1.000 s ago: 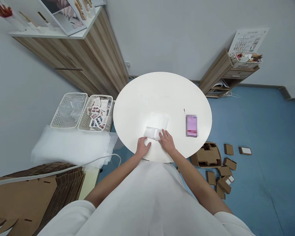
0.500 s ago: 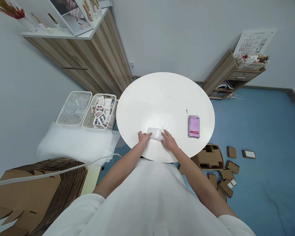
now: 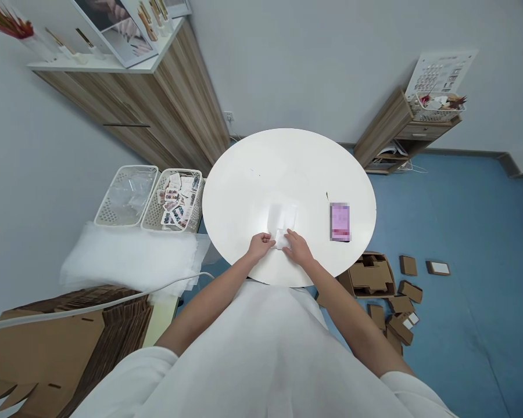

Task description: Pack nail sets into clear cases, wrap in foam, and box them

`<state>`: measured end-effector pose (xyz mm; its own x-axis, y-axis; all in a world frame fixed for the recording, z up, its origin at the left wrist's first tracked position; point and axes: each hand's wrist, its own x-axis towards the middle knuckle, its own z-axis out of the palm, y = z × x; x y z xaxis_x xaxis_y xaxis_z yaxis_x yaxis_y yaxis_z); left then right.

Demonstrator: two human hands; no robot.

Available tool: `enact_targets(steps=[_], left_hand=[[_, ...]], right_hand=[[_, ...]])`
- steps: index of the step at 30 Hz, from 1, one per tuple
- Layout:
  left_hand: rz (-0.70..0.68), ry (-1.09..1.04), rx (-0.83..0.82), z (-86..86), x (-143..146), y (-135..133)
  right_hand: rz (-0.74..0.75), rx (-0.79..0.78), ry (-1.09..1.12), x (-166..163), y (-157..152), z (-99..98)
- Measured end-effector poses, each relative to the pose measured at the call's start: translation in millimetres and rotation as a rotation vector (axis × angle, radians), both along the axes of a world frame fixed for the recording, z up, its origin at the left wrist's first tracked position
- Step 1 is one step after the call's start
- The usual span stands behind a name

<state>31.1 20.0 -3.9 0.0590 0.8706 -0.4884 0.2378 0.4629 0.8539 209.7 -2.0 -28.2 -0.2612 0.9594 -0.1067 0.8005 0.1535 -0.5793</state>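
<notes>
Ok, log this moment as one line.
left hand: at left edge of folded translucent white sheet; right hand: touching its right side; beneath: white rounded table; right of hands: pixelated purple rectangular object

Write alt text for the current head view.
A person's left hand and right hand touch thin white folded material close to the near edge of a white table. A pixelated purple rectangle lies to the right; two white baskets stand at left, and small brown boxes lie on the blue floor at right.
</notes>
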Motion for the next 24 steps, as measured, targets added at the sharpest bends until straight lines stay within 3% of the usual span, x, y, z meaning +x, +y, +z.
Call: enact_targets(steps=[9,15,20,24], left_hand=[[-0.373,0.285,0.187,-3.9,7.2,-17.9],[-0.723,0.593,0.489,-1.8,4.9,-28.6],[-0.88,0.74,0.708,2.0,2.8,-33.3],[-0.985,0.764,0.776,4.0,5.0,-27.3]], right_hand=[[-0.001,-0.006,0.092,-10.7,-8.6,-5.1],[-0.028,-0.019,0.118,-9.7,-12.1,-6.1],[-0.038,-0.024,0.106,-10.5,-13.0,-3.9],[-0.019,-0.005,0.129,-10.7,-12.9,-1.2]])
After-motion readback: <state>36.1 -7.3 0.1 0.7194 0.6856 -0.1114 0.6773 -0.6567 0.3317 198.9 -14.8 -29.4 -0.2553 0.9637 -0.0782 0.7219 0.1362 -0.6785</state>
